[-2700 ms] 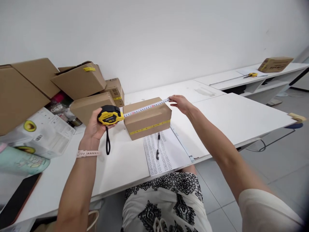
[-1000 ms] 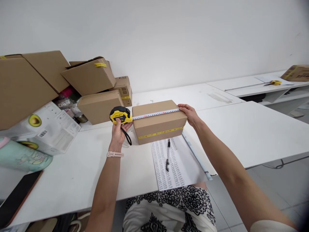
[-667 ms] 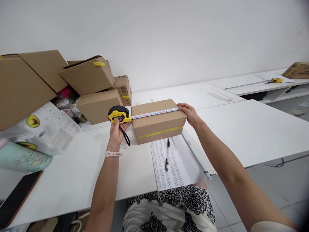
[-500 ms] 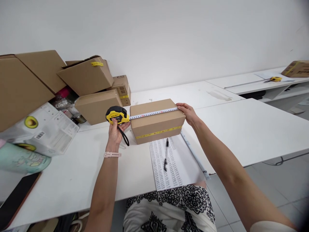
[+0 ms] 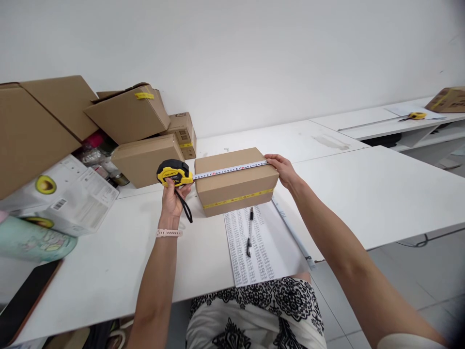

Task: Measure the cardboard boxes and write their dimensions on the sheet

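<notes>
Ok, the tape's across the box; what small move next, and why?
I'd likely hold still and read the blade at the left edge of the box: it lies across the top, the right grip holds its end at the right edge, and the left grip holds the tape case just past the left edge.

Yellow-and-black tape measure (image 5: 174, 173); brown box (image 5: 236, 183), yellow-striped.
</notes>
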The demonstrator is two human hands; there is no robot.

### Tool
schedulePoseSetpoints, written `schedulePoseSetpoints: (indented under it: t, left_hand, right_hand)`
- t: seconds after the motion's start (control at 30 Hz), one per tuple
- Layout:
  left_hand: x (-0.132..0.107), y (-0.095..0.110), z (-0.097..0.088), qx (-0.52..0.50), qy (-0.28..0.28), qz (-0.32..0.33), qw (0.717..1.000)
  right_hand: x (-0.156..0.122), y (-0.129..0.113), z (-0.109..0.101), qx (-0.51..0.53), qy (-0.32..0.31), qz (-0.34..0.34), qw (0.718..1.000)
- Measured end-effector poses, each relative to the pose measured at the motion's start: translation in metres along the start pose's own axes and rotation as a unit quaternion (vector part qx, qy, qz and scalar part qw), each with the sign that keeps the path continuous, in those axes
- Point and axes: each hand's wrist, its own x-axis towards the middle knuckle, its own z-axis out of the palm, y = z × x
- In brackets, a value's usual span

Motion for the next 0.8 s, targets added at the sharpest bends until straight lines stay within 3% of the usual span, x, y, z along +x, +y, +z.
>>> schedulePoseSetpoints:
  t: [0.57, 0.7, 0.8]
  left_hand:
    - [0.0, -0.005, -0.002, 0.033, 0.007, 0.002, 0.999]
    - [-0.002, -0.003, 0.003, 0.03, 0.02, 0.009, 0.999]
    - [-0.011, 0.005, 0.013, 0.024, 0.024, 0.041, 0.999]
  right_hand:
    - [-0.004, -0.001, 0.002, -0.034, -0.003, -0.012, 0.999]
    - [-0.004, -0.002, 0.001, -0.028, 0.0, -0.004, 1.0]
    - [-0.005, -0.013, -0.001, -0.084, 0.021, 0.008, 0.996]
